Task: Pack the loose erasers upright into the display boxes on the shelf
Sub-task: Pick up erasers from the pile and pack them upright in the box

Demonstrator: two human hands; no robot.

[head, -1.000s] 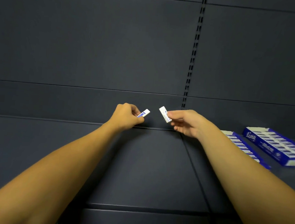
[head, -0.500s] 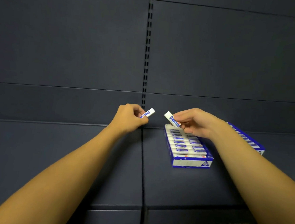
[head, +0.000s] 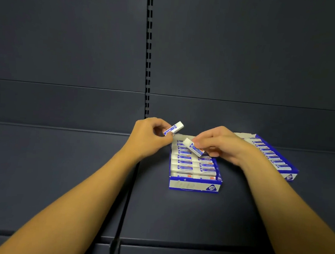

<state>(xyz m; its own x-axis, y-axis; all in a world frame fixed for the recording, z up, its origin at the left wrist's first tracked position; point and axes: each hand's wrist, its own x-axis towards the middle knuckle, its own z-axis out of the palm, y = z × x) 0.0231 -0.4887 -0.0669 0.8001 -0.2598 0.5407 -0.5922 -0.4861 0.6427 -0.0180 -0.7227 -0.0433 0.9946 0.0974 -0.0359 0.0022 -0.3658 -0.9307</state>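
Observation:
My left hand pinches a white eraser with a blue sleeve, held just past the far left corner of the near display box. That blue and white box stands on the dark shelf and holds two columns of erasers. My right hand pinches a second eraser, tilted, low over the far rows of this box. A second display box with a row of erasers lies to the right, partly hidden by my right forearm.
The dark shelf has a seam running front to back left of the near box. A slotted upright runs up the dark back panel. The shelf's front edge lies close to me.
My view swung to the right, so the boxes shifted toward the centre. My right hand lowered its eraser from above the near box's far end down over its rows. My left hand kept its eraser.

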